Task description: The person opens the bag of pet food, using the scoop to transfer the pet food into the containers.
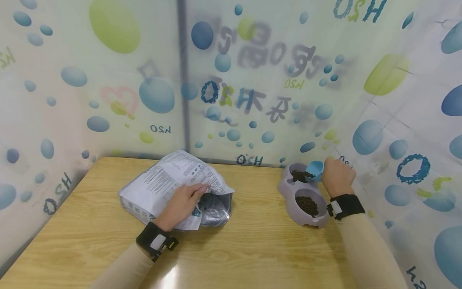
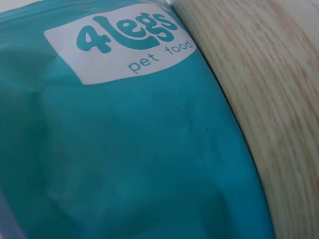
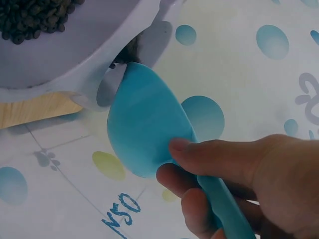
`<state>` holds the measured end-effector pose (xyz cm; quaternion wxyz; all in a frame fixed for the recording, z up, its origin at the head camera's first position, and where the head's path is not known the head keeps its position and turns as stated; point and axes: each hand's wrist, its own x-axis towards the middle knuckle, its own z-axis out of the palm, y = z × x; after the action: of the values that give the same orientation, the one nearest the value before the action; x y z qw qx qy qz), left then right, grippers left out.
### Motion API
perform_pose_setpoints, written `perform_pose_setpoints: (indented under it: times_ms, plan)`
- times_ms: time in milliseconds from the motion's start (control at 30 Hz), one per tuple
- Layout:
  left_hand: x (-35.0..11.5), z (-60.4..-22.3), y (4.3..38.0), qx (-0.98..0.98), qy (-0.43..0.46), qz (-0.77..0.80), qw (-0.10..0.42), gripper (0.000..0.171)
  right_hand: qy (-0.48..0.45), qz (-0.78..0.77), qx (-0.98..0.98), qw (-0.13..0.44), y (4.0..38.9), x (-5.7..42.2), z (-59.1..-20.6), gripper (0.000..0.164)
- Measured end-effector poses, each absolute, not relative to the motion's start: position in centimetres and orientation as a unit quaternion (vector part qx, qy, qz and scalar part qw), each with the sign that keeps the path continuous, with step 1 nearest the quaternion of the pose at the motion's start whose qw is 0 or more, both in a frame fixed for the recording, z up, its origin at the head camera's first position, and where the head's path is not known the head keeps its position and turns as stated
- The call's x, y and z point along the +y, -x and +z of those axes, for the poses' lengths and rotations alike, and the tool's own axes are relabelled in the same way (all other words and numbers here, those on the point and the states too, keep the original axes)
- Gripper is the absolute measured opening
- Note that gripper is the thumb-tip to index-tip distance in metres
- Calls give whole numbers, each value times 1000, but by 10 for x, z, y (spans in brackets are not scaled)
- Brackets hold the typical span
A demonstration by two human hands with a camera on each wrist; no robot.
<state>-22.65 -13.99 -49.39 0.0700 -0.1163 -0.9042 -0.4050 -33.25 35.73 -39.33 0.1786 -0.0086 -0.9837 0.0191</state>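
Note:
My right hand [image 1: 338, 176] grips a blue scoop [image 1: 315, 170] by its handle, tilted at the far bowl of a mauve double pet bowl [image 1: 293, 200]. Dark kibble [image 1: 306, 205] lies in both bowls. In the right wrist view, the thumb presses on the scoop [image 3: 144, 119] near its handle, and the scoop's lip is over the bowl's edge. My left hand [image 1: 182, 204] holds the opened edge of a pet food bag [image 1: 162, 180] lying on its side, its silver lining showing. The left wrist view shows only the bag's teal side [image 2: 134, 144], without that hand.
The wooden table [image 1: 252, 249] carries the bag at the left and the bowls at the right. A wall covering [image 1: 231, 112] with blue and green dots rises right behind the table's back edge and along both sides, close to my right arm.

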Motion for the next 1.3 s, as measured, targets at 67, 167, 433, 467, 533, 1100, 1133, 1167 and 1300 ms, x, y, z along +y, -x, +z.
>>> perform_pose_setpoints:
  times_ms: [67, 167, 433, 467, 533, 1100, 1133, 1167, 1300]
  plan:
    - [-140, -494, 226, -904, 114, -405, 68, 43, 8, 14, -983, 182, 332, 357, -392, 44]
    - [-140, -493, 226, -904, 114, -406, 68, 43, 7, 8, -982, 191, 332, 357, -392, 43]
    - [-140, -494, 226, -906, 109, -403, 65, 44, 2, 8, -979, 204, 329, 357, -392, 48]
    - [-140, -494, 226, -907, 108, -402, 64, 44, 2, 9, -979, 205, 329, 357, -392, 48]
    - [-140, -493, 226, -908, 108, -401, 64, 44, 2, 11, -979, 205, 327, 356, -391, 48]
    - [-138, -493, 225, -909, 112, -396, 72, 42, 1, 59, -971, 231, 309, 336, -396, 15]
    - [-139, -493, 225, -909, 112, -395, 72, 42, -2, 61, -970, 235, 307, 334, -396, 8]
    - [-138, -493, 225, -909, 112, -394, 73, 42, -5, 65, -970, 236, 305, 332, -397, 8]
    - [-139, -493, 225, -910, 112, -393, 74, 42, -22, 91, -968, 233, 297, 324, -399, 9]
